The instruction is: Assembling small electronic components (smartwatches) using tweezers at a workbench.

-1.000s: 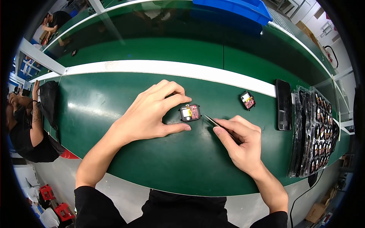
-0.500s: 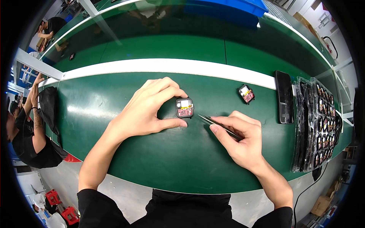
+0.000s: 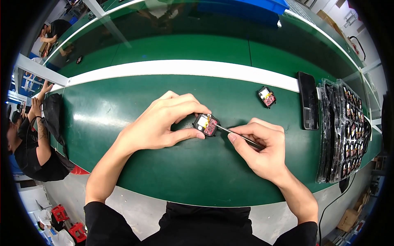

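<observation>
Between the thumb and fingers of my left hand (image 3: 168, 123) is a small black watch-like case (image 3: 206, 125), its back off, showing a red circuit board, a white block and yellow tape. It sits tilted on the green bench. My right hand (image 3: 262, 143) pinches a pair of metal tweezers (image 3: 242, 138), whose tips reach the red board at the right side of the case. A second such open case (image 3: 266, 97) lies farther back on the right, apart from both hands.
A black phone (image 3: 308, 100) lies right of the second case. Beside it stand stacked clear trays (image 3: 349, 131) filled with similar cases. A white ledge (image 3: 184, 68) runs behind the bench, with a blue bin (image 3: 254, 9) beyond. Another person (image 3: 39, 143) sits at the left by a black bag (image 3: 52, 110).
The case has turned clockwise and shifted slightly right and nearer, with my left fingers now holding it. The tweezers' tips have come from beside the case onto its board.
</observation>
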